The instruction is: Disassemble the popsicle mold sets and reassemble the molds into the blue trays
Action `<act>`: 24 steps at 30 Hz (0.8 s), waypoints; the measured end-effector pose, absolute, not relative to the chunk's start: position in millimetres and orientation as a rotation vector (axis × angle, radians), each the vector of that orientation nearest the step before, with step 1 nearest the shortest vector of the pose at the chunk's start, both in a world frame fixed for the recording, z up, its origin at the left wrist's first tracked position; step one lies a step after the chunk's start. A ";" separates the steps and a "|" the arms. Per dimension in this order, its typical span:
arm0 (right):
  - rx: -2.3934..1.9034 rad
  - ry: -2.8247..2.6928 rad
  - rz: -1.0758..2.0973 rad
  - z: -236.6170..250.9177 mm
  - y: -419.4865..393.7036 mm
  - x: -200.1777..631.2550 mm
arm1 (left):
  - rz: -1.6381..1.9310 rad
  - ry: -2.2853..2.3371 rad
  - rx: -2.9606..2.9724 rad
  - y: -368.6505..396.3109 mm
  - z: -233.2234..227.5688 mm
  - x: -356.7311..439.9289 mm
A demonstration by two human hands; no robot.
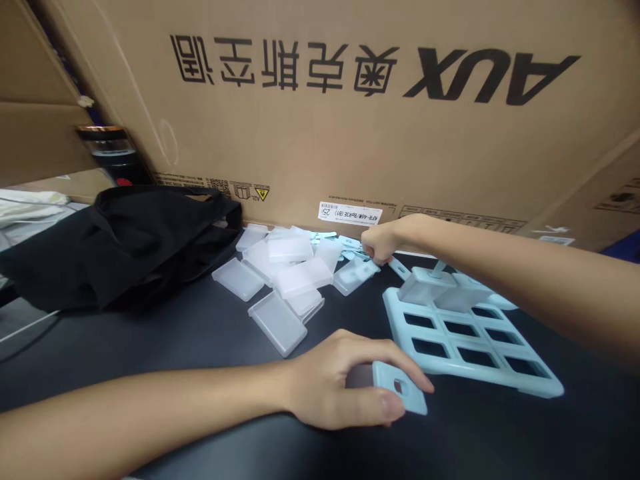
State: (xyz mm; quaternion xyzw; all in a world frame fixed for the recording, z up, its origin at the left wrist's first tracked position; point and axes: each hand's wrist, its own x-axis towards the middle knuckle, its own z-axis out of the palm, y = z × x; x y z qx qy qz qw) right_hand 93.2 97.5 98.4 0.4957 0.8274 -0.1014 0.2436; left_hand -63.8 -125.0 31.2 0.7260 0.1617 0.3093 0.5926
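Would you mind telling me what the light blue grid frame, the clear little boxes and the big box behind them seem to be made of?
The light blue grid frame looks like moulded plastic with a matte, even colour and rounded edges. The clear little boxes seem to be frosted, translucent plastic, since the dark table shows dimly through them. The big box is brown printed cardboard, to judge by its creases.

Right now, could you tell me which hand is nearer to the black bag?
Left. The left hand lies on the table right of the black bag; the right hand is farther right, past the clear lids.
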 end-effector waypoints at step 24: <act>1.100 3.515 -0.546 154.1 -89.9 172.7 | 0.764 0.298 1.155 -119.0 23.7 -61.4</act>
